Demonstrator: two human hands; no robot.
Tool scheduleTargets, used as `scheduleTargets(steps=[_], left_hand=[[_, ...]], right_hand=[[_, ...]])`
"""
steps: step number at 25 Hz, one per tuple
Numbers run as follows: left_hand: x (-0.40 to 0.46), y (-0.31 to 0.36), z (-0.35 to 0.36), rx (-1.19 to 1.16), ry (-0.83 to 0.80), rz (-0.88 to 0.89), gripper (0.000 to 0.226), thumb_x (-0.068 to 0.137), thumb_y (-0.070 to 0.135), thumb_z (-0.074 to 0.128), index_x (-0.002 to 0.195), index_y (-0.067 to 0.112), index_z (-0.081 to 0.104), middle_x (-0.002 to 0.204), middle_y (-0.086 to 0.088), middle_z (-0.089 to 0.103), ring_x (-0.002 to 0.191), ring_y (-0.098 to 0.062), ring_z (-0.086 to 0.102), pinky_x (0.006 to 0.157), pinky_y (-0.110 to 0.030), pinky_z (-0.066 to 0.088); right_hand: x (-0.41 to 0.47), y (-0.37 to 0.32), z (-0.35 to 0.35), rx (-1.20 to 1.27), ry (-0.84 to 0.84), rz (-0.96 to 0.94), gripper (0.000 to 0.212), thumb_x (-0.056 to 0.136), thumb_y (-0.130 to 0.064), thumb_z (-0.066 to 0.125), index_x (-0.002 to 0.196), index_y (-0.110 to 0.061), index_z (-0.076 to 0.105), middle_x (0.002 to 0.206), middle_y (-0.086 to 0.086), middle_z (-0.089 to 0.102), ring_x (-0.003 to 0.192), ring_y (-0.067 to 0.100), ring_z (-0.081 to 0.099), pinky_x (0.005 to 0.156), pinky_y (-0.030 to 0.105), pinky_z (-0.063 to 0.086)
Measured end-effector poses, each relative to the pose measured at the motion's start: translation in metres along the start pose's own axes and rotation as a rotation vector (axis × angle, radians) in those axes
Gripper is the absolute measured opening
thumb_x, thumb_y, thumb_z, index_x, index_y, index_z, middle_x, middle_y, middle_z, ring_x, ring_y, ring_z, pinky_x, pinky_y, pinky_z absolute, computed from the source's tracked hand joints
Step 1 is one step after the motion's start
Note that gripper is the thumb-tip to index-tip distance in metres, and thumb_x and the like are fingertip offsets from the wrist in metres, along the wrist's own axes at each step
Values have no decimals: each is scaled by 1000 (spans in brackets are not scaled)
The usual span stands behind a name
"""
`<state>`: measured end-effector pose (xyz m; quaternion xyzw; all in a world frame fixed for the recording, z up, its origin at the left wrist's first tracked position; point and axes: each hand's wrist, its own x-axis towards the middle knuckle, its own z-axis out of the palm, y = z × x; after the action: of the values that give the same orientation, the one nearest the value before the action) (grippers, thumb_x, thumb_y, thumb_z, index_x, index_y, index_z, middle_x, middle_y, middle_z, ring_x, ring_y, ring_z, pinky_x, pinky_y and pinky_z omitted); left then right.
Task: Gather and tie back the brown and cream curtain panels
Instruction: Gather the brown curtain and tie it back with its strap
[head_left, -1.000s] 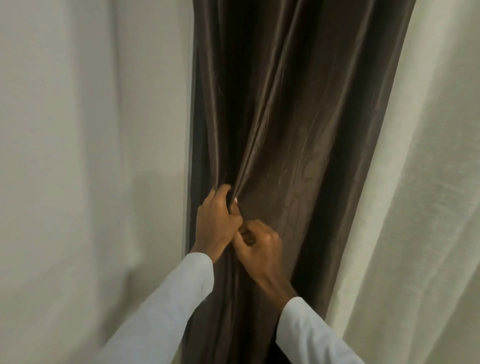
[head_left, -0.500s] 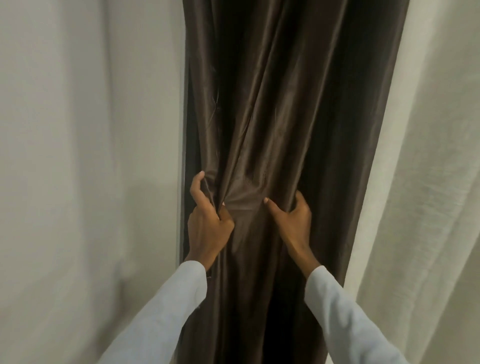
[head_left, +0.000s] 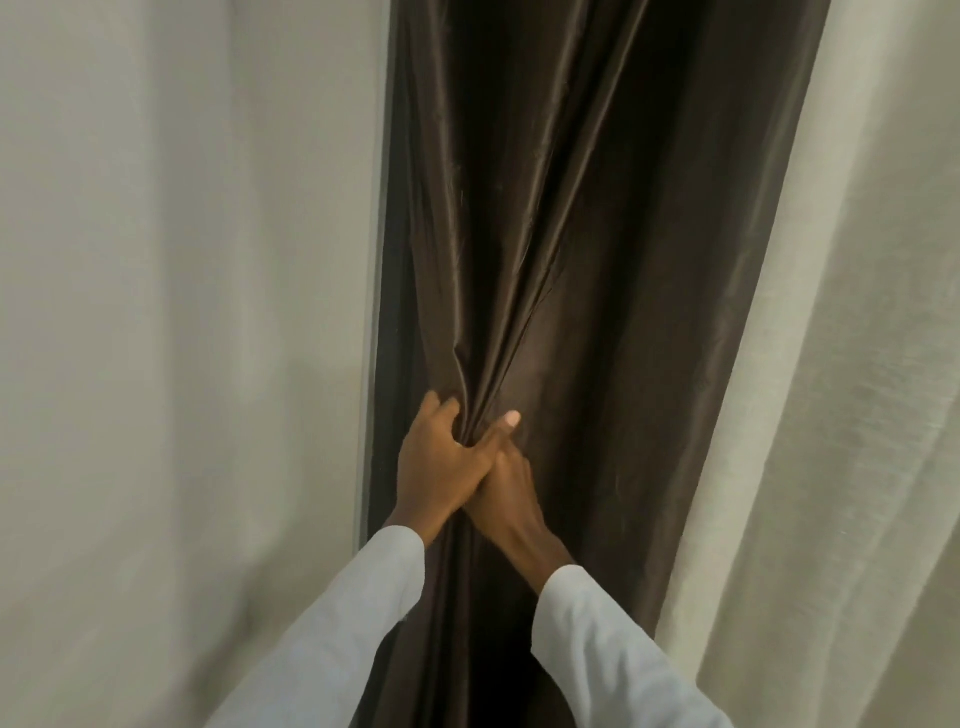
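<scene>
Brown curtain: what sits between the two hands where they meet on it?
In the head view, a pinched bunch of brown curtain folds sits between the left hand and right hand.

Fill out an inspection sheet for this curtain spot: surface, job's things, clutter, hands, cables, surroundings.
Surface: nothing seen; no table or floor in view, only hanging fabric.
Job's things: brown curtain panel hangs in the centre, folds pinched together at hand level; cream curtain panel hangs loose on its right. No tie-back seen.
Clutter: nothing seen.
Hands: left hand closed on the bunched brown folds; right hand crosses beneath it, touching it, with one of its fingers against the same bunch. Whether the right hand grips cloth cannot be told.
Cables: nothing seen.
Surroundings: pale surface to the left, wall or cloth unclear; white sleeves on both arms.
</scene>
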<state>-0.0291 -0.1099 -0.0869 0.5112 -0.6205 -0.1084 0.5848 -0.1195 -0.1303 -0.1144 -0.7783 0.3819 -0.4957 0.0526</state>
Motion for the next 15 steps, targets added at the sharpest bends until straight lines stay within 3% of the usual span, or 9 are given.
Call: scheduleTargets(steps=[1, 3, 5, 7, 8, 10, 12, 15], left_hand=[[2, 0, 1, 5, 28, -17, 59, 81, 66, 59, 113, 17, 60, 122, -4, 58, 105, -22, 62, 90, -40, 54], [4, 0, -2, -27, 101, -2, 31, 87, 39, 66, 107, 16, 59, 106, -1, 62, 93, -18, 64, 80, -26, 54], [6, 2, -9, -26, 128, 31, 25, 88, 24, 67, 109, 13, 58, 98, 1, 63, 84, -12, 63, 75, -21, 54], [8, -4, -9, -12, 114, 47, 35, 86, 19, 68, 117, 9, 56, 102, -4, 65, 86, -16, 65, 80, -29, 57], [8, -5, -9, 0, 105, 45, 41, 84, 18, 69, 121, 8, 54, 104, -6, 65, 88, -19, 66, 82, -34, 58], [8, -5, -6, 2, 84, 36, 49, 83, 17, 70, 127, 7, 50, 105, -8, 65, 89, -22, 66, 83, -39, 59], [8, -3, -3, -10, 56, 32, 55, 85, 15, 68, 133, 7, 44, 105, -8, 64, 86, -21, 66, 82, -37, 59], [2, 2, -2, -7, 14, 39, 61, 88, 9, 63, 142, 8, 34, 99, -2, 59, 79, -16, 64, 74, -28, 56]], right_hand=[[-3, -4, -7, -1, -78, -43, 7, 95, -18, 60, 94, -12, 64, 81, -10, 63, 71, 1, 64, 64, 17, 56], [-15, -3, -29, -96, -138, -119, 17, 94, -21, 61, 109, -14, 63, 101, -6, 65, 87, 3, 64, 76, 22, 57], [-29, 2, -61, -265, 165, -143, 33, 92, -23, 65, 124, -14, 63, 122, 1, 64, 112, 10, 60, 97, 30, 52], [-36, 8, -98, -335, 621, -125, 36, 89, -16, 70, 123, -7, 64, 126, 11, 62, 125, 22, 53, 108, 37, 43], [-36, 11, -116, -333, 774, -66, 40, 88, -17, 71, 125, -7, 62, 128, 13, 59, 126, 25, 51, 109, 35, 41], [-28, 15, -136, -208, 822, 110, 56, 86, -29, 74, 134, -12, 53, 134, 7, 53, 123, 18, 50, 103, 21, 42], [-19, 16, -131, 30, 693, 217, 62, 83, -30, 77, 137, -18, 50, 132, -2, 57, 113, 9, 58, 91, 20, 50], [-7, 10, -102, 64, 584, 182, 15, 85, -20, 73, 99, -22, 67, 89, -4, 69, 77, 1, 64, 67, 21, 51]])
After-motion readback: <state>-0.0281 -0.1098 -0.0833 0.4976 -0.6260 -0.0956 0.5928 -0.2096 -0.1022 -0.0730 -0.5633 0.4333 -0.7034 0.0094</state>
